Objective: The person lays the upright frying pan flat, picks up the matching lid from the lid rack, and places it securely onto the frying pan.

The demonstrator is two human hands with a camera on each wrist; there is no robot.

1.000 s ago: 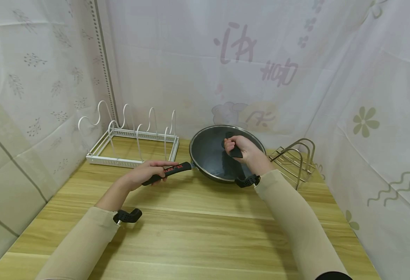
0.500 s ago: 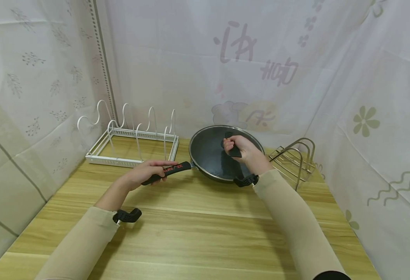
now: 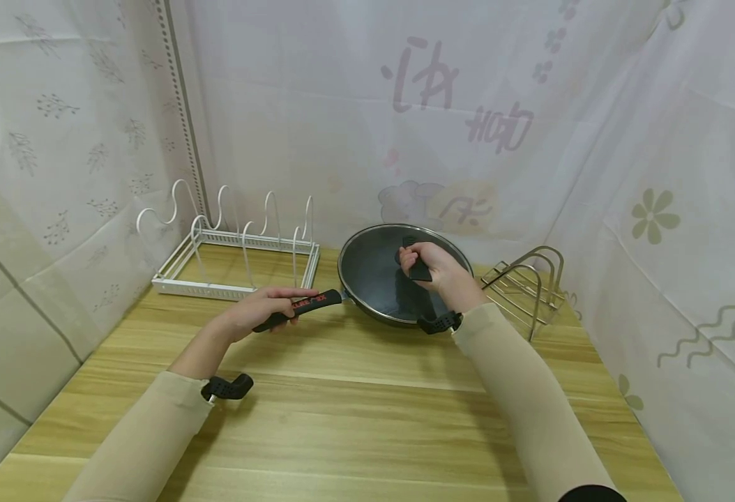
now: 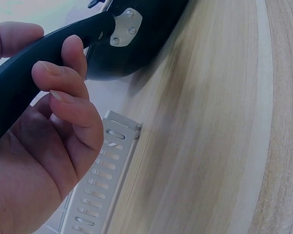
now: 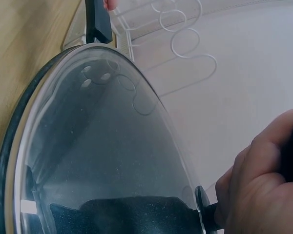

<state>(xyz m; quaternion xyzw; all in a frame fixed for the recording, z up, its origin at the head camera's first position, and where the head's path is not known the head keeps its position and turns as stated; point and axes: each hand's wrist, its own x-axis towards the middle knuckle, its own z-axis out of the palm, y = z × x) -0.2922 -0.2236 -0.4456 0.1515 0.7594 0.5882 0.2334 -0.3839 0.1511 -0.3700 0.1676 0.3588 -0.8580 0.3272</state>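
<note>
A dark frying pan [image 4: 124, 66] sits at the back of the wooden table, its black handle [image 3: 320, 301] pointing left toward the viewer. My left hand [image 3: 253, 315] holds that handle, with the fingers curled under it in the left wrist view. Over the pan lies a glass lid [image 3: 367, 272] with a metal rim. The upright black lid handle [image 3: 422, 272] is gripped by my right hand [image 3: 443, 270]. In the right wrist view, the lid's rim [image 5: 27, 122] runs along the pan's dark edge.
To the left stands a white rack [image 3: 207, 288] with wavy wire dividers, its front corner near my left hand. A gold wire rack [image 3: 539, 296] is just right of the pan. Patterned cloth [image 3: 317, 104] hangs behind and on both sides of the wooden table [image 3: 355, 432].
</note>
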